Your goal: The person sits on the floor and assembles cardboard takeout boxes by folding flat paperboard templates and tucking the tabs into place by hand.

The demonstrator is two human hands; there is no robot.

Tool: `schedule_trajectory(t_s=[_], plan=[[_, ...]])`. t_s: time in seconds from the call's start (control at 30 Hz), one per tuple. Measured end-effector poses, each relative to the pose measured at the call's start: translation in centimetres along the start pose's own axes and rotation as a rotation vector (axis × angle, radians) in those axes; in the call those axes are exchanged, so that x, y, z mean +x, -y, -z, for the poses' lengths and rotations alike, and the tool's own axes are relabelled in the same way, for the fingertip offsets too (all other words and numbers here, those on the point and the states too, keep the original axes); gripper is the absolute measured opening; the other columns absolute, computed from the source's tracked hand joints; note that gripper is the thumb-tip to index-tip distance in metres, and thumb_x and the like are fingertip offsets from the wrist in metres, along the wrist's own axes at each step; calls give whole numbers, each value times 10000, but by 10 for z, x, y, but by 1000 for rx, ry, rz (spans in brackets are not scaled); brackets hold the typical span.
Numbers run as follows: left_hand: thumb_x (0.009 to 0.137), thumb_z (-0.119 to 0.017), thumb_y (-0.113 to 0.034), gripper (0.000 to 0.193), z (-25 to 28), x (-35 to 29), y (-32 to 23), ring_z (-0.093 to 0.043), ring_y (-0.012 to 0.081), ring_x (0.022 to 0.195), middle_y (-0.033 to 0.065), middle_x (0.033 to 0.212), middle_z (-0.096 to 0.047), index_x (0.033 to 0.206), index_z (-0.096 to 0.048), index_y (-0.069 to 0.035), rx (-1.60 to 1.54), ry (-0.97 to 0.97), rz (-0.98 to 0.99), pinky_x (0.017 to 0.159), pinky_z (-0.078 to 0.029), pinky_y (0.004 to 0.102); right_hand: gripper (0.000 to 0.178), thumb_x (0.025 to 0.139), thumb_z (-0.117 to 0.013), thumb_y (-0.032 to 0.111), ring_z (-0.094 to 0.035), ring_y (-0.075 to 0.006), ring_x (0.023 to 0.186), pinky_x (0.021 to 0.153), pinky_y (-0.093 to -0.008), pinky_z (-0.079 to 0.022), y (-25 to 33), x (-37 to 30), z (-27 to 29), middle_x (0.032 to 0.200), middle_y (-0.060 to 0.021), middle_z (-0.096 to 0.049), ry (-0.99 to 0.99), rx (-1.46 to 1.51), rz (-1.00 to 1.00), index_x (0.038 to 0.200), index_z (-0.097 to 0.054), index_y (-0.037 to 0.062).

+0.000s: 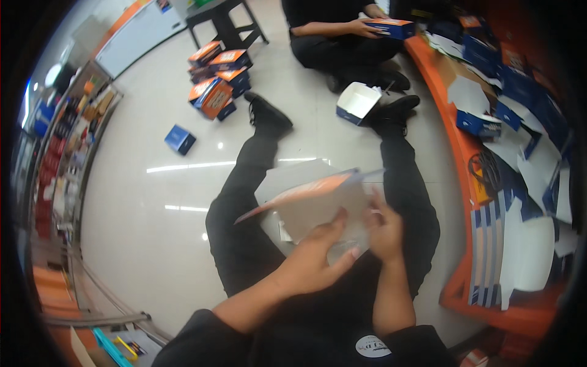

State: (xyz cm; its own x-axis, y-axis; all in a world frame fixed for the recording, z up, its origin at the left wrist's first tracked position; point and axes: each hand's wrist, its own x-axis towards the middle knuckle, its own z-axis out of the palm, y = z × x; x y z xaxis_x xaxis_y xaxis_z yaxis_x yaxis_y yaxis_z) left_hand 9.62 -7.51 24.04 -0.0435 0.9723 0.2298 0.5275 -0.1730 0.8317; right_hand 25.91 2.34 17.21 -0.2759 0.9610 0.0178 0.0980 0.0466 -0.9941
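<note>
Above my lap is a partly folded cardboard box (330, 205), smeared by motion, with an orange and blue outer face and a plain greyish inside. My left hand (315, 254) lies against its near panel, fingers stretched and thumb spread away from them. At the right edge of the box, my right hand (385, 229) has its fingers curled around the cardboard; they are blurred. Beyond my right foot sits an open-topped blue box (359, 103) with a white inside.
Several orange and blue boxes (214, 95) are piled beyond my left foot, with a small blue box (180, 140) nearer. A seated co-worker holds a box (391, 29). Flattened cartons (489, 244) and a cable coil (483, 168) lie on an orange surface (449, 110) at right. Shelves (85, 134) stand left.
</note>
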Motion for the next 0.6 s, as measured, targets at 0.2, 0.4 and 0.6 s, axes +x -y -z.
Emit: schedule_trajectory(t_s=[0.2, 0.4, 0.6], plan=[[862, -676, -190, 272, 25, -29, 97, -715, 260, 802, 172, 864, -724, 1032, -695, 21, 234, -40, 579, 748, -557, 351, 410, 1061, -477, 262, -657, -206, 1066, 962, -315, -494, -14, 24, 54, 1161, -134, -683, -255, 381, -204, 1222, -621, -86], [820, -715, -190, 488, 15, -25, 215, -698, 359, 977, 226, 1015, -716, 1215, -592, 70, 513, -26, 673, 876, -540, 426, 442, 1050, -487, 237, -667, -267, 1059, 797, -500, -622, -40, 24, 14, 1215, -151, -624, 185, 414, -436, 1391, -453, -42], [809, -690, -92, 339, -2, -16, 238, -665, 413, 1017, 258, 1060, -690, 1118, -652, 41, 326, -106, 775, 908, -530, 449, 320, 938, -542, -9, -693, -253, 928, 783, -354, -591, -94, 18, -48, 1044, -154, -689, 124, 88, -382, 1248, -540, -89]])
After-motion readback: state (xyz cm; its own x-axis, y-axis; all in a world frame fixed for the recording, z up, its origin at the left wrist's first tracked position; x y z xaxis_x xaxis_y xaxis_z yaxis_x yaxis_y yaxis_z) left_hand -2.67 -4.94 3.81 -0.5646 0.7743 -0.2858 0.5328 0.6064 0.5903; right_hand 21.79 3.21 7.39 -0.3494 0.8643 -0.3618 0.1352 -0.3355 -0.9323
